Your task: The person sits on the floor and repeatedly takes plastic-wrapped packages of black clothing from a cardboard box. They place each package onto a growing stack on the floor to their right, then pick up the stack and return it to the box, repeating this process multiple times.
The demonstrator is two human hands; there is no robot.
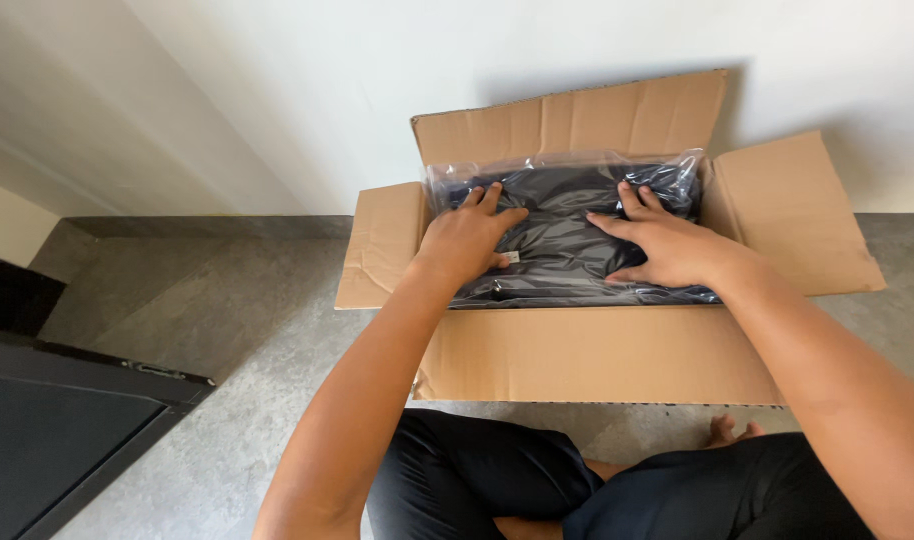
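- The left hand (pixel 467 240) lies flat and open, palm down, on the left part of a clear plastic bag of dark folded cloth (pixel 567 245); the fingers spread toward the far left corner of the box, so it presses rather than grasps.
- The right hand (pixel 667 245) is likewise open and flat on the bag's right part, fingers pointing to the far side, thumb toward the middle. Nothing is clasped by either hand.
- The bag sits at the top of an open cardboard box (pixel 597 355), filling it from left wall to right wall; its far edge rises against the rear flap, which seems to be why both palms bear down on it.
- All four flaps are folded outward, leaving the mouth free for both arms.
- The box stands on a grey stone floor (pixel 227 330), its back to a white wall (pixel 377 100), close before the person's folded legs.
- A dark cabinet (pixel 47 420) stands at the left, well apart.
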